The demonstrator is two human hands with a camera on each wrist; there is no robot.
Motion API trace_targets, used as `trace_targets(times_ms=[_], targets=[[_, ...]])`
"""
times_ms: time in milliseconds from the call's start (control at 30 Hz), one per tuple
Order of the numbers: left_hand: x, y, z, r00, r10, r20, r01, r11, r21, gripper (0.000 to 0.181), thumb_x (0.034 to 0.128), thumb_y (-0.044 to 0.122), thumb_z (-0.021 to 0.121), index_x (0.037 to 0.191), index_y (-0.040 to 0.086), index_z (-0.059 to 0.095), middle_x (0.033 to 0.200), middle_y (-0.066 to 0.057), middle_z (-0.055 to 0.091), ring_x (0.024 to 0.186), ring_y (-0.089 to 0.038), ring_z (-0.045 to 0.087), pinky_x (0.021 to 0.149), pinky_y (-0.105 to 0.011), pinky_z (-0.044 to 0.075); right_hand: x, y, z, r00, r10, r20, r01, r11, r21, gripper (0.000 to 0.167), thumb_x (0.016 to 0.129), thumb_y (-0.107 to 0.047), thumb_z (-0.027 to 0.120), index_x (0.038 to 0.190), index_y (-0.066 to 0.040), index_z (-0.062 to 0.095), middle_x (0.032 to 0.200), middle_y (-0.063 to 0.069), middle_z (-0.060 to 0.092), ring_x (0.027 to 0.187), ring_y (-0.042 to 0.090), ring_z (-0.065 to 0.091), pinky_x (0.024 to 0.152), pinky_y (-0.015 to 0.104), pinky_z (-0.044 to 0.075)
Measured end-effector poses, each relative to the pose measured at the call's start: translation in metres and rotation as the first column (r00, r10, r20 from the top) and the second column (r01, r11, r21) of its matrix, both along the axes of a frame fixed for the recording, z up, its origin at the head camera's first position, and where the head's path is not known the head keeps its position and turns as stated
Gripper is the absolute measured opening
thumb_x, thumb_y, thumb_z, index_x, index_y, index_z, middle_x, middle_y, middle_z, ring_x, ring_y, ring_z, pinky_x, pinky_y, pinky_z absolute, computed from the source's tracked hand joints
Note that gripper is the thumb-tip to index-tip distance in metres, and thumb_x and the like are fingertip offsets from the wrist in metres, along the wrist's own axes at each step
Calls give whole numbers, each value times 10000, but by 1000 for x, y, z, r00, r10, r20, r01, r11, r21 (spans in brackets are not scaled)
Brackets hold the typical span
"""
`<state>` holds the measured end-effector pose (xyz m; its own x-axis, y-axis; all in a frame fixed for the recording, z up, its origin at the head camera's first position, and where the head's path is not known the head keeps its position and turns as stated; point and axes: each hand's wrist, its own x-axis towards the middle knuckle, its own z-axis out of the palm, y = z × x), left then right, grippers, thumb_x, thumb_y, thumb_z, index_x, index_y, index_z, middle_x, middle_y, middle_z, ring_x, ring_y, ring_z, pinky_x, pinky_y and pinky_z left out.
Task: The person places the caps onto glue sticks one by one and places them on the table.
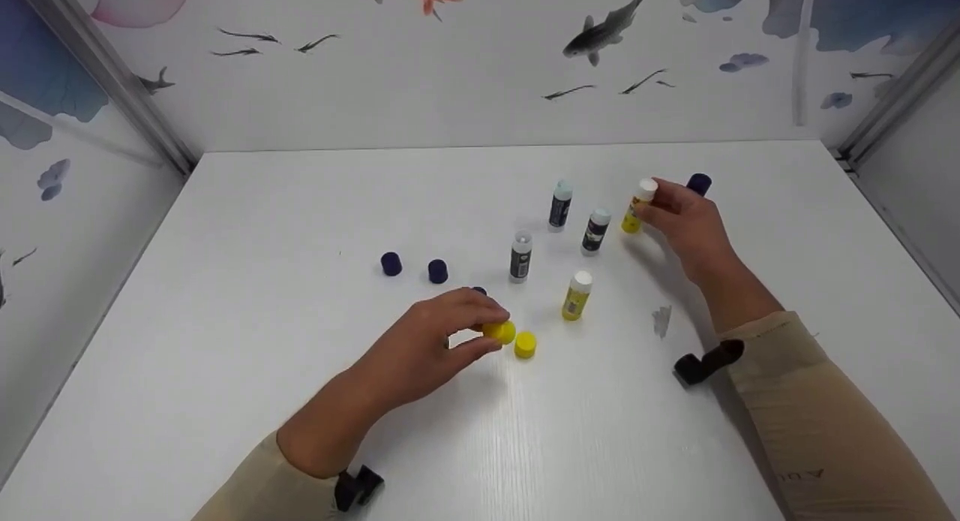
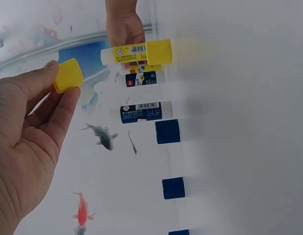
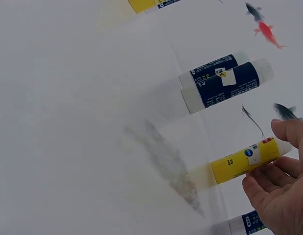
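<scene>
The left hand (image 1: 421, 344) pinches a yellow cap (image 1: 501, 330) between thumb and fingertips, lifted over the white table (image 1: 225, 281). A second yellow cap (image 1: 525, 345) sits on the table just to the right of it. The right hand (image 1: 686, 224) has its thumb and fingers closed narrowly round the upper part of a yellow glue stick (image 1: 630, 221), which is upright at the far right with its white top bare.

Another yellow glue stick (image 1: 575, 302) stands uncapped between the hands, nearer than the first. Beyond it stand three uncapped dark blue glue sticks: one to the left (image 1: 520, 263), one farther right (image 1: 594, 236) and one at the far side (image 1: 559, 212). Three dark blue caps lie in a row on the left: one (image 1: 391, 263), the next (image 1: 438, 271), and a last one (image 1: 479, 290) partly hidden behind the left hand. Behind the right hand a dark blue top (image 1: 700, 182) shows; it seems to belong to another glue stick, mostly covered. A grey smudge (image 1: 661, 320) marks the table near the right sleeve (image 1: 832, 423).
</scene>
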<state>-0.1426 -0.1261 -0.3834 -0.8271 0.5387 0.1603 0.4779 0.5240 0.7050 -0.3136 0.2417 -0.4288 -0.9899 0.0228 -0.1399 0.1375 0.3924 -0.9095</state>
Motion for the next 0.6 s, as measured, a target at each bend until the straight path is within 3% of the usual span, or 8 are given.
trace_targets(times_ms=[267,600], targets=[[4,3,2,1000,-7,-22,7,1000,-17,346,980,128,776,1324,124,740,1293,-10,727,1111,-140,712,1005,-332,628,-3,1,-7,1000,0,7,0,1000,28,609,1070,-311,669,1622,-175,452,1627,87,519,1517,255,480,1283,414,403],[5,4,3,999,-16,-41,16,1000,6,338,977,129,779,1313,123,743,1289,-11,729,1108,-128,707,999,-247,612,-5,-1,-6,1000,6,9,-6,1000,29,588,1080,-303,651,1617,-161,457,1621,92,521,1510,265,481,1288,425,396]])
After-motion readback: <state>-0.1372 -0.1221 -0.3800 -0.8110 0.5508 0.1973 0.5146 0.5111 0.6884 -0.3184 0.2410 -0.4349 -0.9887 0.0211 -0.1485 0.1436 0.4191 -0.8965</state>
